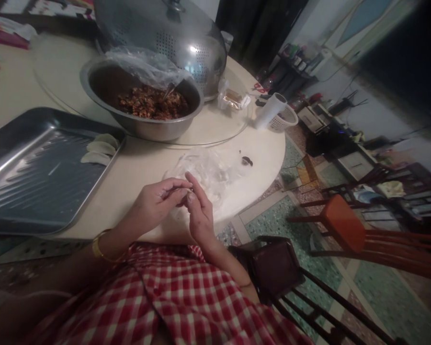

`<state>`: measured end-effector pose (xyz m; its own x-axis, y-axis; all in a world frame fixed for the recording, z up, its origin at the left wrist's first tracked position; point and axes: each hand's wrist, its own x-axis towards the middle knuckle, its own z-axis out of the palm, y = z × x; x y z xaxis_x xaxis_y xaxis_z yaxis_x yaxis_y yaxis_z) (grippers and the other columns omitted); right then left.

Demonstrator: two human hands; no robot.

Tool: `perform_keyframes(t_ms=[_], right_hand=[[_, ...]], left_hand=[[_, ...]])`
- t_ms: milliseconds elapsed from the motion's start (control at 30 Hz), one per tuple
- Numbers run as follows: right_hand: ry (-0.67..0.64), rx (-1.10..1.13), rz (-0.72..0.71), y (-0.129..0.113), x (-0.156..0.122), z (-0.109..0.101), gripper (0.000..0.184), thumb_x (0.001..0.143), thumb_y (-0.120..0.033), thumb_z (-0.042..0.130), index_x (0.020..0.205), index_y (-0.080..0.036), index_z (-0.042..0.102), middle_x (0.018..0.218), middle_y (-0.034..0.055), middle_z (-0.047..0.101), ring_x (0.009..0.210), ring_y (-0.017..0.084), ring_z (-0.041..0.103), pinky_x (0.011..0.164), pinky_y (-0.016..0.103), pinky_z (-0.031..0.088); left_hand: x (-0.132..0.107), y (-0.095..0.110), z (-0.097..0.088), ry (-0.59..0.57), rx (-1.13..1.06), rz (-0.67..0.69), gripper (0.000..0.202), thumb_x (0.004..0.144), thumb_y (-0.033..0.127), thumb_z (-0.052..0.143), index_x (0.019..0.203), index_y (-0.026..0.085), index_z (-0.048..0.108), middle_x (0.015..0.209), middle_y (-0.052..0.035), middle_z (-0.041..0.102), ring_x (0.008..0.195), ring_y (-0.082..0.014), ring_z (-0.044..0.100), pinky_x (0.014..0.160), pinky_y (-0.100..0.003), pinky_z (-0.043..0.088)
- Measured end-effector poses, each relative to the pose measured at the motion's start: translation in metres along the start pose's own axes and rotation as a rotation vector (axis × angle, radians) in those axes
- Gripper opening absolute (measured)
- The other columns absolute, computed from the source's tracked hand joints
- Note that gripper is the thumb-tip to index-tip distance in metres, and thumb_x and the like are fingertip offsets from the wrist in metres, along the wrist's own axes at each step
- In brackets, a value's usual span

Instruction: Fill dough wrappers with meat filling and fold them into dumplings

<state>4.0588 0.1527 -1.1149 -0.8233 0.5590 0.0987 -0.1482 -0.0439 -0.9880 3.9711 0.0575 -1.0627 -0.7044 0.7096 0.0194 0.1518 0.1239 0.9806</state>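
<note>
My left hand and my right hand meet over the table's near edge, fingertips pinched together. Between them is a dumpling, of which only a pale sliver shows; the fingers hide the rest. Just beyond my hands lies a crumpled clear plastic bag, its contents hard to make out. Several white folded dumplings rest in the right corner of a metal tray to the left. Farther back, a steel bowl holds reddish-brown chopped filling, with a utensil handle and plastic film at its rim.
Behind the bowl stands a large perforated metal dome cover on a glass turntable. To the right are a wrapped package, a plastic roll and a white basket. A dark chair and an orange chair stand beside the table.
</note>
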Motion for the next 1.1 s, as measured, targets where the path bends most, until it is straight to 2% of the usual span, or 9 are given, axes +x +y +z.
perform_keyframes(t_ms=[133, 233, 333, 433, 533, 667, 833, 967, 1100], right_hand=[[0.001, 0.115, 0.031, -0.002, -0.001, 0.002, 0.06, 0.085, -0.055, 0.06, 0.136, -0.025, 0.054, 0.146, 0.0061, 0.054, 0.134, 0.023, 0.051, 0.116, 0.041, 0.04], [0.032, 0.38, 0.16, -0.006, 0.001, 0.005, 0.049, 0.087, -0.048, 0.06, 0.132, -0.029, 0.056, 0.143, 0.0022, 0.056, 0.126, 0.017, 0.057, 0.11, 0.035, 0.045], [0.057, 0.711, 0.384, -0.013, 0.007, 0.008, 0.036, 0.09, -0.041, 0.053, 0.124, -0.028, 0.06, 0.121, 0.0002, 0.067, 0.099, 0.011, 0.067, 0.086, 0.025, 0.056], [0.071, 0.882, 0.528, -0.018, 0.013, 0.009, 0.031, 0.093, -0.033, 0.045, 0.117, -0.024, 0.063, 0.096, -0.0011, 0.069, 0.077, 0.007, 0.065, 0.066, 0.017, 0.053], [0.098, 0.941, 0.571, -0.022, 0.015, 0.01, 0.03, 0.095, -0.031, 0.04, 0.113, -0.023, 0.063, 0.095, -0.0009, 0.068, 0.068, 0.007, 0.062, 0.058, 0.016, 0.051], [0.074, 0.955, 0.569, -0.024, 0.013, 0.011, 0.032, 0.096, -0.036, 0.039, 0.111, -0.021, 0.062, 0.098, 0.0009, 0.07, 0.071, 0.01, 0.064, 0.065, 0.022, 0.055], [0.041, 0.935, 0.601, -0.025, 0.013, 0.01, 0.036, 0.097, -0.041, 0.037, 0.116, -0.021, 0.06, 0.101, 0.0042, 0.072, 0.082, 0.014, 0.068, 0.075, 0.029, 0.057], [0.034, 0.94, 0.618, -0.027, 0.013, 0.011, 0.035, 0.096, -0.039, 0.037, 0.114, -0.021, 0.062, 0.102, 0.0041, 0.073, 0.079, 0.013, 0.068, 0.072, 0.028, 0.056], [0.068, 0.936, 0.631, -0.029, 0.012, 0.014, 0.035, 0.097, -0.034, 0.036, 0.112, -0.019, 0.064, 0.1, 0.0036, 0.074, 0.075, 0.011, 0.067, 0.068, 0.022, 0.055]], left_hand=[[0.002, -0.004, 0.001, 0.005, 0.077, 0.038, 0.024, 0.086, 0.039, 0.057, 0.091, 0.017, 0.068, 0.071, -0.0001, 0.068, 0.062, -0.0126, 0.06, 0.061, -0.022, 0.05], [0.004, -0.012, 0.0, 0.009, 0.149, 0.116, 0.025, 0.09, 0.04, 0.054, 0.095, 0.019, 0.067, 0.083, -0.0015, 0.071, 0.072, -0.0153, 0.064, 0.067, -0.026, 0.052], [0.005, -0.02, -0.001, -0.041, 0.219, 0.269, 0.022, 0.093, 0.037, 0.052, 0.095, 0.021, 0.067, 0.103, -0.0035, 0.071, 0.097, -0.0186, 0.065, 0.088, -0.03, 0.051], [0.007, -0.026, -0.002, -0.068, 0.375, 0.403, 0.024, 0.095, 0.035, 0.05, 0.093, 0.02, 0.069, 0.107, -0.0057, 0.07, 0.103, -0.0213, 0.064, 0.095, -0.037, 0.048], [0.007, -0.029, -0.005, -0.007, 0.542, 0.474, 0.026, 0.095, 0.037, 0.049, 0.102, 0.023, 0.071, 0.114, -0.0073, 0.068, 0.107, -0.0256, 0.062, 0.097, -0.045, 0.046], [0.002, -0.028, -0.017, 0.018, 0.589, 0.478, 0.028, 0.096, 0.036, 0.049, 0.116, 0.024, 0.066, 0.121, -0.0069, 0.065, 0.116, -0.0254, 0.058, 0.1, -0.045, 0.045], [-0.005, -0.025, -0.027, 0.075, 0.716, 0.542, 0.019, 0.096, 0.032, 0.05, 0.104, 0.025, 0.067, 0.106, -0.0047, 0.069, 0.102, -0.0241, 0.061, 0.09, -0.044, 0.044], [-0.005, -0.025, -0.025, 0.129, 0.88, 0.623, 0.016, 0.096, 0.028, 0.051, 0.098, 0.024, 0.066, 0.089, -0.0041, 0.071, 0.085, -0.0245, 0.061, 0.075, -0.042, 0.04], [-0.006, -0.023, -0.024, 0.143, 0.991, 0.674, 0.014, 0.094, 0.025, 0.054, 0.1, 0.022, 0.067, 0.082, -0.0044, 0.069, 0.08, -0.0248, 0.058, 0.071, -0.041, 0.038]])
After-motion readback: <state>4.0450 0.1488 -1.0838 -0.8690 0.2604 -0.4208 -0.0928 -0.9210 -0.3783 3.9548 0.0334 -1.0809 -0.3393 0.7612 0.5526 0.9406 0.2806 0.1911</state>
